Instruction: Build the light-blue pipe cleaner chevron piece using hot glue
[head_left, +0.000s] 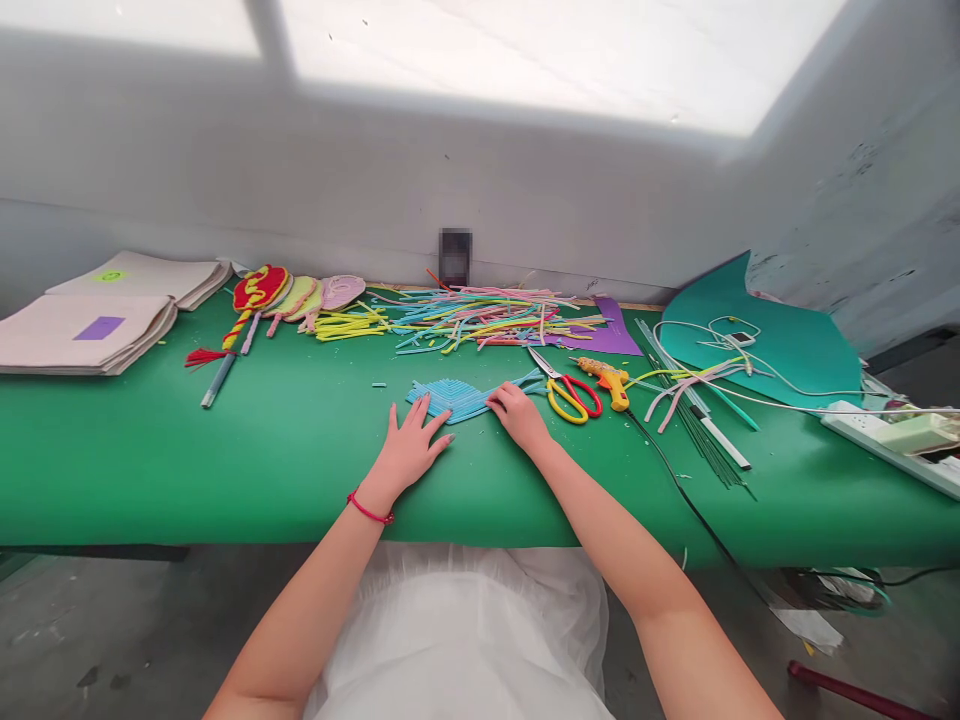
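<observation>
A flat light-blue piece made of pipe cleaners laid side by side lies on the green table. My left hand rests flat on the table, fingers spread, its fingertips on the near left edge of the blue piece. My right hand has its fingers curled down onto the right part of the piece, where a narrower strip runs off to the right. A red cord circles my left wrist.
Red-and-yellow scissors and an orange glue gun lie just right of my hands. A heap of coloured pipe cleaners is behind. Finished coiled shapes, paper stacks, teal sheet, power strip.
</observation>
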